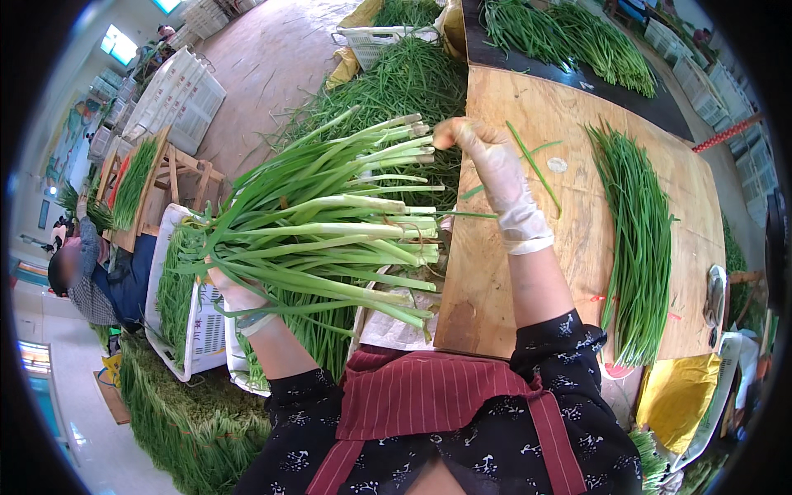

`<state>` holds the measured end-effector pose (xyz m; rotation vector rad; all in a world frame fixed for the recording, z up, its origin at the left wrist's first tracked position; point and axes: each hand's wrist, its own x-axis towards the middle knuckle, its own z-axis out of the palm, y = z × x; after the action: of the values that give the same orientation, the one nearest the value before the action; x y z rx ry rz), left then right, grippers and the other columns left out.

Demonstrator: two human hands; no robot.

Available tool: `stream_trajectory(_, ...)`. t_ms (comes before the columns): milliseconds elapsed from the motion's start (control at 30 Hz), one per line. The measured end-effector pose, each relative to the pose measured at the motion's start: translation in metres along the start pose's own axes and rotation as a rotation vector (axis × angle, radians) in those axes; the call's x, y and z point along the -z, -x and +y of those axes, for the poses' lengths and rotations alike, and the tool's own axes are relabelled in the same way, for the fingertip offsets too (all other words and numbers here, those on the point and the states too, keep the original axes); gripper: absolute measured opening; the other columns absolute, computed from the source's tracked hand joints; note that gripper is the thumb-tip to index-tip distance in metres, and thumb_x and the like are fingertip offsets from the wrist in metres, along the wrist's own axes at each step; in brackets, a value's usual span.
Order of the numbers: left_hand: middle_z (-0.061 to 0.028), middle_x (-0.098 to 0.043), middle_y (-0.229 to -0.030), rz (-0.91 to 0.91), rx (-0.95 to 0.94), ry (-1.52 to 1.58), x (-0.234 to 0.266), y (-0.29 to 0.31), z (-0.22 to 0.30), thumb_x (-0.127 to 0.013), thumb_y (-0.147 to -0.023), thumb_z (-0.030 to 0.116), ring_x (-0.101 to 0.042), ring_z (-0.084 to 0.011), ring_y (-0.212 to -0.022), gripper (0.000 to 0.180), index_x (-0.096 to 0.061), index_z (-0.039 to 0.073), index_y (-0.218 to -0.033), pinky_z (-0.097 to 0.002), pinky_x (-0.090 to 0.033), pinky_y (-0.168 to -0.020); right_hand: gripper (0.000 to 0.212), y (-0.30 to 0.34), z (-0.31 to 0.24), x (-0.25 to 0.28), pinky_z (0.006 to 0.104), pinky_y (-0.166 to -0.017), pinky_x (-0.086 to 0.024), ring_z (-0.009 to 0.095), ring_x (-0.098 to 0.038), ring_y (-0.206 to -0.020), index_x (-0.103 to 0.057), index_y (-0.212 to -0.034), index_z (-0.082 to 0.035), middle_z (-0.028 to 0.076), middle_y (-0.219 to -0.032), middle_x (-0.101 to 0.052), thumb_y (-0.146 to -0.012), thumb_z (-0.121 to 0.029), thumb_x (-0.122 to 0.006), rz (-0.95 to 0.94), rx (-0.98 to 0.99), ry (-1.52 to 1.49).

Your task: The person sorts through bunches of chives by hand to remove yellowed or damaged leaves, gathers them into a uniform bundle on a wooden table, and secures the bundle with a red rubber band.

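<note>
A loose bunch of garlic chives [330,219] spreads in front of me, its green leaves to the left and pale stem ends to the right. My left hand [238,290] is wrapped round the leafy part from below, with the leaves covering most of its fingers. My right hand [478,147], in a thin whitish glove, is at the upper stem ends with thumb and fingers pinched together. Whatever lies in that pinch is too small to make out. Beneath the right forearm is a wooden board table [495,272], with a few stray leaves on it.
A neat row of chives [639,239] lies on the table's right side. More chives are on a dark tabletop [569,62] beyond and heaped on the floor [388,91]. White crates [210,330] stand at my left. Another person [91,272] works at the far left.
</note>
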<state>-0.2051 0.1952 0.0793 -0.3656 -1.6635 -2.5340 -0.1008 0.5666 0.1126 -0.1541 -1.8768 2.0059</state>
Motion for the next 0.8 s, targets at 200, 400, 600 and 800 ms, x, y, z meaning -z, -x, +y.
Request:
stream_trajectory(200, -0.0133, -0.056, -0.104, 0.126, -0.093, -0.200, -0.027, 0.014, 0.005, -0.045, -0.088, 0.024, -0.058, -0.0212, -0.088, 0.037, -0.045, 0.003, -0.118, -0.0339, -0.051, -0.076, 0.037, -0.001, -0.025, -0.025, 0.0255, -0.080, -0.045, 0.013, -0.057, -0.089, -0.062, -0.104, -0.001, 0.007, -0.099, -0.064, -0.072, -0.015, -0.073, -0.435, -0.143, 0.010)
stream_trajectory(400, -0.0126, -0.055, -0.106, 0.119, 0.040, 0.022, -0.012, 0.004, 0.000, -0.042, -0.090, 0.020, -0.057, -0.0236, -0.093, 0.032, -0.045, 0.006, -0.119, -0.0380, -0.051, -0.079, 0.028, 0.008, -0.015, -0.035, 0.0234, -0.076, -0.045, 0.010, -0.057, -0.082, -0.064, -0.098, 0.001, 0.006, -0.093, -0.066, -0.074, -0.011, -0.070, -0.311, -0.087, -0.019)
stream_trajectory(600, -0.0113, -0.056, -0.105, 0.143, 0.002, 0.077, -0.016, 0.004, -0.001, -0.045, -0.089, 0.022, -0.058, -0.0248, -0.091, 0.030, -0.049, 0.009, -0.116, -0.0392, -0.051, -0.078, 0.027, 0.004, -0.013, -0.036, 0.0226, -0.077, -0.046, 0.009, -0.059, -0.085, -0.064, -0.099, 0.001, 0.006, -0.092, -0.066, -0.074, -0.008, -0.070, -0.302, -0.086, -0.230)
stream_trajectory(800, -0.0111, -0.058, -0.105, 0.375, 0.100, 0.121, -0.034, 0.005, 0.009, -0.040, -0.090, 0.032, -0.058, -0.0245, -0.091, 0.037, -0.051, 0.004, -0.112, -0.0371, -0.048, -0.082, 0.019, 0.006, -0.005, -0.036, 0.0213, -0.075, -0.043, 0.008, -0.056, -0.080, -0.065, -0.091, 0.000, 0.003, -0.085, -0.064, -0.075, -0.011, -0.068, -0.100, -0.107, -0.275)
